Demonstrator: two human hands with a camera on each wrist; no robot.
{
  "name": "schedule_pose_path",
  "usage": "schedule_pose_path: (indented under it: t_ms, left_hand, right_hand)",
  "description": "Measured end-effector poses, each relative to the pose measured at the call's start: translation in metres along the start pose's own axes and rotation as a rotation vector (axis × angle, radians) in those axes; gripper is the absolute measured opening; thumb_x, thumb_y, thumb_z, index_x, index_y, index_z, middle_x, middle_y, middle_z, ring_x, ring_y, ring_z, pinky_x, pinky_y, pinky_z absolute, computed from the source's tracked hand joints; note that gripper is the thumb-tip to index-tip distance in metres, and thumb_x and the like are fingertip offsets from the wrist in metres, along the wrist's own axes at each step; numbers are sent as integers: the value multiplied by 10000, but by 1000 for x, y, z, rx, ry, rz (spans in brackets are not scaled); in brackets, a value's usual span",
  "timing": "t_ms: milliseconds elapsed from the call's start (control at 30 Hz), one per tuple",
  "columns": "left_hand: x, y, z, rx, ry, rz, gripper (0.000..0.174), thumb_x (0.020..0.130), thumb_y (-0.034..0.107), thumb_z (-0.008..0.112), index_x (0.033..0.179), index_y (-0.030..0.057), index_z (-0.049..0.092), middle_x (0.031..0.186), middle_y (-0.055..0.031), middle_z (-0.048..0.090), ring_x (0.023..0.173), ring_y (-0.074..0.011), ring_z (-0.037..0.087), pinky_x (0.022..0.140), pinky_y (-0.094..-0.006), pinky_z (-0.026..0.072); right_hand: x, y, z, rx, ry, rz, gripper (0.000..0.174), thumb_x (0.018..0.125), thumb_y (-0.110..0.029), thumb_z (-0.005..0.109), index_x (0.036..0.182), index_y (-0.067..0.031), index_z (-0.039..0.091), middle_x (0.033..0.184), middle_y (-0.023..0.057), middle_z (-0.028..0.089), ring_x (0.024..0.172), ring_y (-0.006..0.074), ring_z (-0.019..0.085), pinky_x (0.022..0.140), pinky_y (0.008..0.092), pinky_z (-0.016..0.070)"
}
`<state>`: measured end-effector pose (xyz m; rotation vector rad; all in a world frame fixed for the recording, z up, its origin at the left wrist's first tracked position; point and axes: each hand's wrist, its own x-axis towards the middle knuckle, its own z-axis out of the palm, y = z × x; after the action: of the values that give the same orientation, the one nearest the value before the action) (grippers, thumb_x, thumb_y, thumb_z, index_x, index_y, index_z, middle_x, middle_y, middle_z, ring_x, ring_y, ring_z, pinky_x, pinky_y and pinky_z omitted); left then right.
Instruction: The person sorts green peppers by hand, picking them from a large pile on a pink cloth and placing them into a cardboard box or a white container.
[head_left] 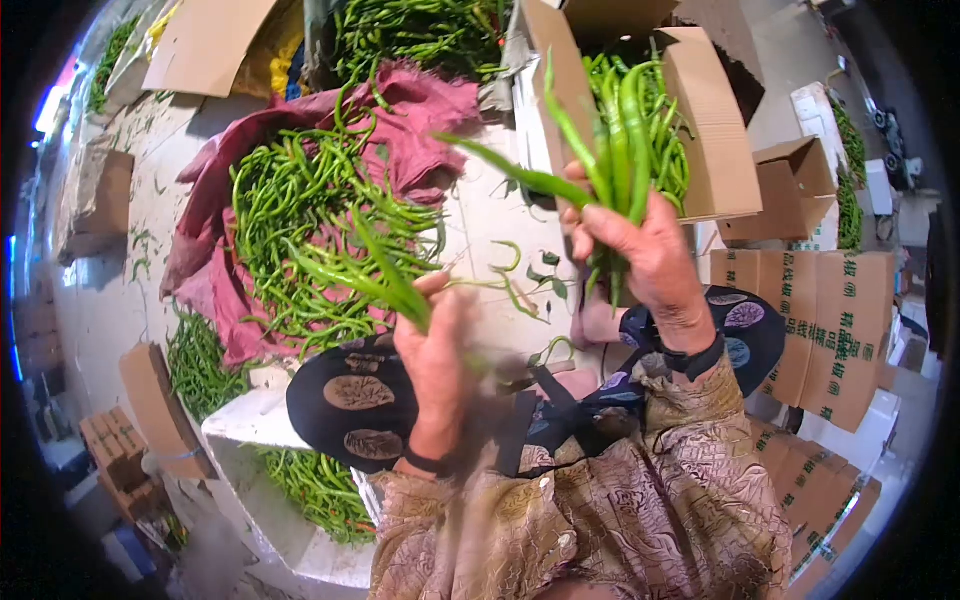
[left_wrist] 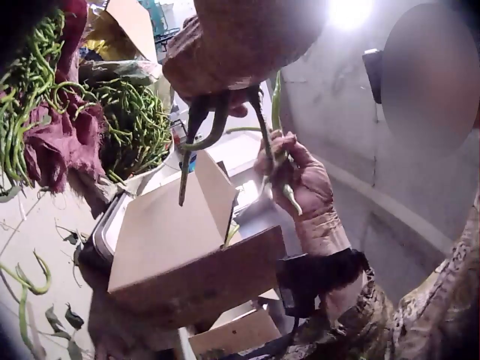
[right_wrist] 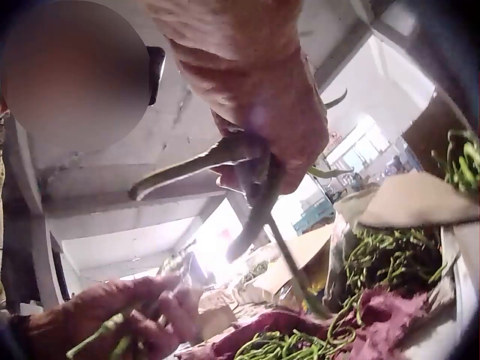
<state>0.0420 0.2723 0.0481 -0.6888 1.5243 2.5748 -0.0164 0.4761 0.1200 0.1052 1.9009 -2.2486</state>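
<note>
My right hand (head_left: 645, 250) grips a bunch of long green peppers (head_left: 622, 140), which fan upward in front of an open carton of peppers. To its left, my left hand (head_left: 435, 350) holds a smaller bunch of green peppers (head_left: 385, 280) over the pepper pile (head_left: 300, 200) on a pink cloth (head_left: 425, 110). In the left wrist view, pepper ends (left_wrist: 217, 124) hang below the left hand (left_wrist: 240, 45), and the right hand (left_wrist: 307, 187) is beyond. The right wrist view shows pepper ends (right_wrist: 259, 214) poking from the right hand (right_wrist: 262, 97), the left hand (right_wrist: 142, 315) lower left.
An open cardboard box (head_left: 715, 130) of peppers stands at the upper right. A white foam box (head_left: 300, 545) with peppers sits at the lower left. Printed cartons (head_left: 810, 320) are stacked at the right. Loose peppers and leaves (head_left: 545, 275) lie on the floor between the legs.
</note>
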Motion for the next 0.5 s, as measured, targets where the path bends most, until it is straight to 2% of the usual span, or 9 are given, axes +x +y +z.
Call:
schedule_pose_path:
  t_ms: [133,200,233,267,333,400,433,500]
  left_hand:
    - [-2,-4,-1,-15,-50,-69,278,927,146,584,1133,-15,489,830,-74,574,659,-92,526,488,-182,378]
    - [-3,-3,1,-5,-86,-84,283,924,152,587,1130,-14,489,829,-72,572,659,-93,523,490,-184,380]
    - [-3,-3,3,8,-103,-98,288,921,158,589,1128,-14,489,828,-70,571,658,-94,519,492,-186,382]
    - [-2,-4,5,4,-116,-99,288,921,158,589,1128,-14,489,828,-70,571,658,-94,519,492,-186,382]
    - [-3,-5,8,16,-147,-106,313,916,176,595,1134,-19,485,831,-69,567,657,-93,511,498,-188,388]
    - [-3,-3,11,35,-157,-138,368,907,164,592,1190,-31,460,841,-78,570,663,-97,513,502,-191,396]
    - [-2,-2,14,18,-166,-123,408,902,152,586,1231,-39,435,852,-83,573,664,-100,516,503,-193,401]
    - [1,-4,19,-8,-178,-105,450,897,139,581,1271,-46,411,863,-89,576,666,-103,520,503,-196,406]
  right_hand:
    - [11,-58,-32,-246,256,-264,399,910,-144,580,1252,48,504,898,99,633,778,116,591,738,255,473]
    - [24,-76,-55,-354,352,-289,431,899,-163,592,1252,65,492,929,113,627,810,123,588,753,265,472]
    - [34,-77,-70,-297,337,-306,484,885,-190,625,1260,76,475,973,121,619,819,130,587,758,270,471]
    - [46,-78,-85,-316,315,-286,540,875,-221,651,1282,73,452,988,127,614,825,133,585,762,273,473]
    - [73,-68,-118,-447,197,-120,600,862,-245,673,1307,73,425,1015,141,605,876,147,585,793,285,481]
    - [83,-55,-132,-660,146,41,638,848,-251,685,1329,62,405,1071,156,595,935,184,583,834,323,493]
    - [83,-46,-144,-797,189,104,675,837,-272,687,1353,43,387,1151,173,580,1006,222,585,885,353,489]
    - [79,-28,-172,-822,26,153,620,847,-294,667,1321,37,442,1181,183,585,1098,240,564,945,355,456]
